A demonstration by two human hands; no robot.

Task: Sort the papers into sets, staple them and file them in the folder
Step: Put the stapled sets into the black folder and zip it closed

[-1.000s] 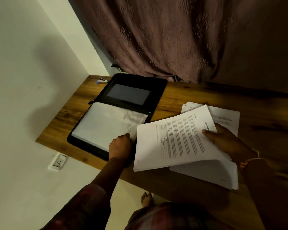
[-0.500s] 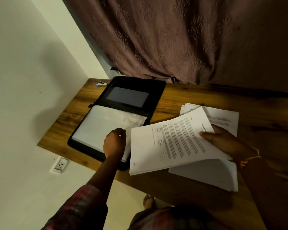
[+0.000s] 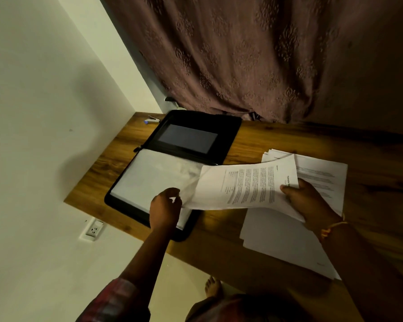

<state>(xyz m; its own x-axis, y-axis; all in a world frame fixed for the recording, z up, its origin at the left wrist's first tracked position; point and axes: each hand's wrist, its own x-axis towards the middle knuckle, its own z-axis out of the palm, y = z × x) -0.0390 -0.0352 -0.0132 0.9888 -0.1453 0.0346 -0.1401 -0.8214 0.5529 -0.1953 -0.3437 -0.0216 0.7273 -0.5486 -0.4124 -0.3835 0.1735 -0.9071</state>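
A black zip folder [image 3: 226,133] lies open on the wooden desk [image 3: 289,140], with clear plastic sleeves [image 3: 149,177] in its near half. My left hand [image 3: 164,209] pinches the right edge of the top sleeve and lifts it. My right hand [image 3: 305,201] grips a printed paper set [image 3: 247,187] by its right end, and the set's left edge sits at the lifted sleeve's opening. Under my right hand a stack of more papers [image 3: 286,240] lies on the desk. A small stapler [image 3: 152,119] rests at the desk's far left corner.
A white wall runs along the desk's left side, with a power socket [image 3: 94,230] below the desk top. A brown patterned curtain [image 3: 254,54] hangs behind the desk. My bare foot [image 3: 213,287] shows on the floor under the near edge.
My right hand has carried the paper set leftward to the folder. My left hand has lifted the edge of the top plastic sleeve, and the paper's left edge now meets it.
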